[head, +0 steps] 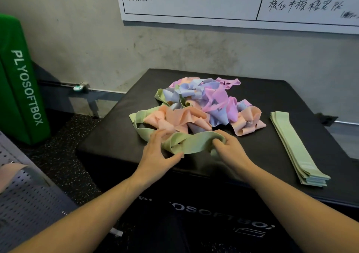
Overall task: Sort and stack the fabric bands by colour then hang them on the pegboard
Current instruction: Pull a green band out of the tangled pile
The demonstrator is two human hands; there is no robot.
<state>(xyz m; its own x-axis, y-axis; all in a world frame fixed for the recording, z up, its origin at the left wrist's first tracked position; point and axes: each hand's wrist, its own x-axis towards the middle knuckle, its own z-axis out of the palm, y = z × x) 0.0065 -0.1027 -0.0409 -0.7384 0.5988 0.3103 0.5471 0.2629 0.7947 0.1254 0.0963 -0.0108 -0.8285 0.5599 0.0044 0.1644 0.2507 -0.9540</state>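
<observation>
A tangled heap of fabric bands (202, 105) in peach, pink, lilac-blue and green lies in the middle of a black soft box (120, 136). A twisted green band (192, 142) sits at the heap's near edge. My left hand (157, 151) pinches its left end between thumb and fingers. My right hand (231, 147) grips its right end, fingers curled round the fabric. A flat stack of green bands (297, 147) lies on the box's right side.
A grey pegboard (29, 192) lies at the lower left, with a peach band (9, 173) on it. A green soft box (21, 85) stands against the left wall. A whiteboard (194, 2) hangs on the wall behind.
</observation>
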